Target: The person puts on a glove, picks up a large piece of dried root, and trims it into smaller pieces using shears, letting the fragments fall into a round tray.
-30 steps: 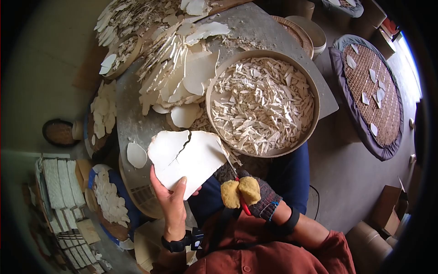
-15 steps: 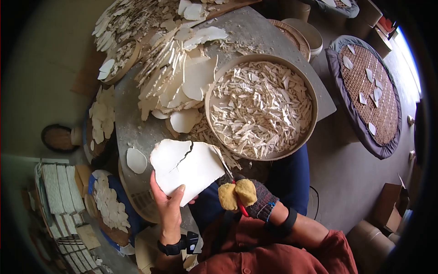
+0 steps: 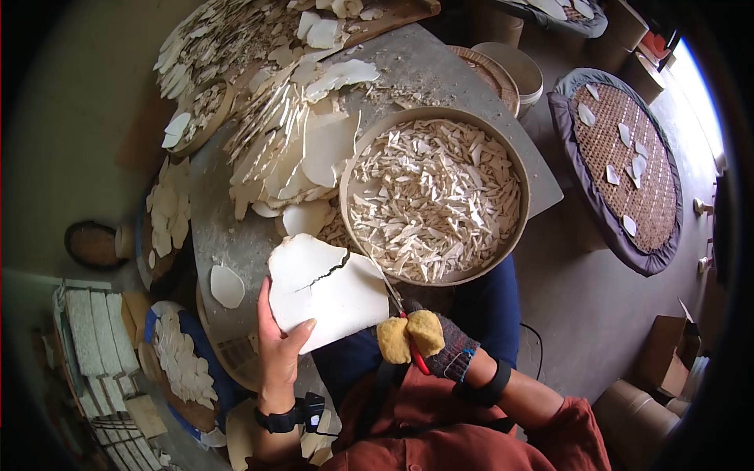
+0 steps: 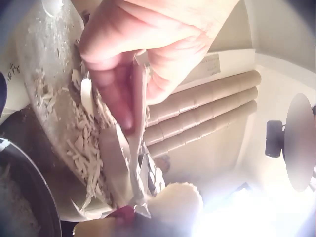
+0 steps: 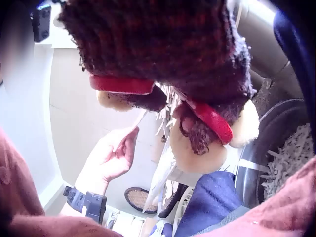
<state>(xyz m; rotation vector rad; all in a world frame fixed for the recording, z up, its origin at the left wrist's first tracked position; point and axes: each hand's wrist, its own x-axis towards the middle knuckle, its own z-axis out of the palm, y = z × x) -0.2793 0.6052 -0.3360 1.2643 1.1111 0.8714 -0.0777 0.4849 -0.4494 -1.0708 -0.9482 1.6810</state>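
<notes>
From my end I see the left hand (image 3: 281,351) with its grip pinched on the lower left edge of a white sheet (image 3: 342,304), thumb on top. The white sheet is held up over the person's lap, and 1 jagged crack (image 3: 327,272) runs in from its upper right side. The right hand (image 3: 454,345), in a dark knitted glove, has its grip curled round the red handles of the scissors (image 3: 420,363), which carry yellow padding; in the right wrist view those handles stand apart. The blades lie along the sheet's right edge; I can't tell whether the edge sits between them.

Just beyond the sheet is a round tray (image 3: 428,114) full of pale chips (image 3: 440,204). To its left, on the grey tabletop (image 3: 420,59), I see a stack of pale sheets (image 3: 271,161) and 1 oval piece (image 3: 227,286).
</notes>
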